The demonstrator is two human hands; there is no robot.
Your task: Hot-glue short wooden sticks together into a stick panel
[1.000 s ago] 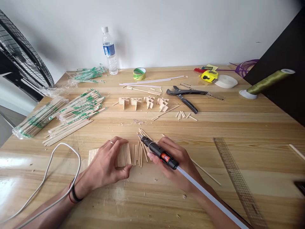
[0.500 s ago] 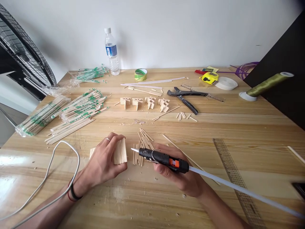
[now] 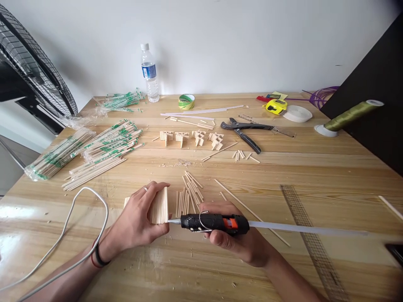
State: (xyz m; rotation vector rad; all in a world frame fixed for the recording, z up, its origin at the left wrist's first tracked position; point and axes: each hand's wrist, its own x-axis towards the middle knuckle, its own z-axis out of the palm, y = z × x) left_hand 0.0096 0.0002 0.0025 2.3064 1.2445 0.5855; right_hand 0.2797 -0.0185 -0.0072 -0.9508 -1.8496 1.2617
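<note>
My left hand [image 3: 137, 216] is closed around a panel of wooden sticks [image 3: 159, 206] laid side by side, thumb below and fingers above. Part of the panel shows past the back of the hand. In my right hand [image 3: 234, 237] is a black hot glue gun [image 3: 214, 222], with a long translucent glue stick [image 3: 302, 228] running out of its rear. The nozzle tip is at the lower right corner of the panel, seemingly touching it. Just beyond the hands lie loose short wooden sticks [image 3: 192, 188].
Small stick assemblies [image 3: 181, 138] stand mid-table near black-handled cutters [image 3: 244, 131]. Wrapped chopsticks [image 3: 110, 140] lie left, a water bottle [image 3: 149, 77] behind. At right are a clear ruler [image 3: 310, 235], a tape measure [image 3: 275, 107] and a ribbon spool [image 3: 349, 117]. A white cable [image 3: 72, 214] loops by my left arm.
The glue gun has moved left and down, bringing its nozzle from a gap beside the panel to the panel's lower corner. My left hand still holds the panel, slightly lower in view.
</note>
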